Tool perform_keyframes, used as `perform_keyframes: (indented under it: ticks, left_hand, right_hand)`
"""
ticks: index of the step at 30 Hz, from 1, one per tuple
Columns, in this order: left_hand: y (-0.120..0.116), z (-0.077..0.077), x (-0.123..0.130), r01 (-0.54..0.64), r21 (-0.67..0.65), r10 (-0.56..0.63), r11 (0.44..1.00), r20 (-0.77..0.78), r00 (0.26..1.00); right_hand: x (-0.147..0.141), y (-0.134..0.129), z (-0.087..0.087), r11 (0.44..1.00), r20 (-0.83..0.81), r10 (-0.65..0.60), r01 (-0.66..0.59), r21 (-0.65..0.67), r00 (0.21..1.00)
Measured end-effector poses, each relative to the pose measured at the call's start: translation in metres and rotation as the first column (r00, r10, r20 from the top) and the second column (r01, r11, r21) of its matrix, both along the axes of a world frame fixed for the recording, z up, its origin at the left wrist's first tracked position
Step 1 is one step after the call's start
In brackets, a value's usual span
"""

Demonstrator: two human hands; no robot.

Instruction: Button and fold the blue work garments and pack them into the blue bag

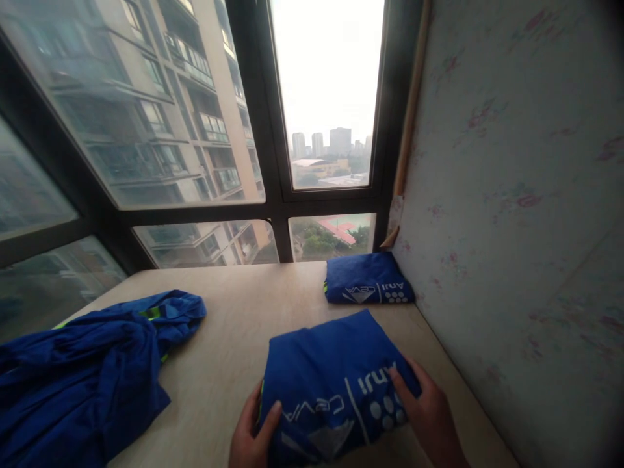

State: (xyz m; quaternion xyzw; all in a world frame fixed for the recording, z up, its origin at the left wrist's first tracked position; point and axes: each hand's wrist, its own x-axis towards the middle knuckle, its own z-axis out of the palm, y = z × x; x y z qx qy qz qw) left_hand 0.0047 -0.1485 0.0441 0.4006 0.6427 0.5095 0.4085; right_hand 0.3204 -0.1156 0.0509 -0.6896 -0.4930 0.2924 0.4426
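Between my two hands is a folded blue garment (316,364) with white lettering and a logo printed on its upper face. My left hand (253,426) grips its left edge, thumb on top and fingers around the side. On the opposite edge my right hand (426,406) holds it the same way, with a finger or thumb over the lettering. The near edge of the garment runs toward the bottom of the view. Whether its underside touches the wooden surface, I cannot tell.
A second folded blue garment (365,276) with the same print lies at the back right corner against the wall (511,227). Crumpled blue clothing (97,370) with yellow-green strips spreads over the left of the pale wooden surface (234,305). Dark-framed windows (277,208) border the back.
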Motion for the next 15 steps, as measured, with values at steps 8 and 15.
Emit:
perform_keyframes:
  ticks: [8, 15]
  left_hand:
    - [0.199, 0.13, 0.081, 0.196, 0.334, -0.215, 0.922, 0.022, 0.976]
    - [0.236, 0.045, 0.122, 0.28, 0.047, -0.251, 0.959, -0.322, 0.913]
  right_hand:
    - [0.063, 0.158, 0.108, 0.911, 0.191, -0.248, 0.162, 0.38, 0.95]
    - [0.077, 0.189, -0.005, 0.964, 0.364, -0.264, 0.232, 0.13, 0.893]
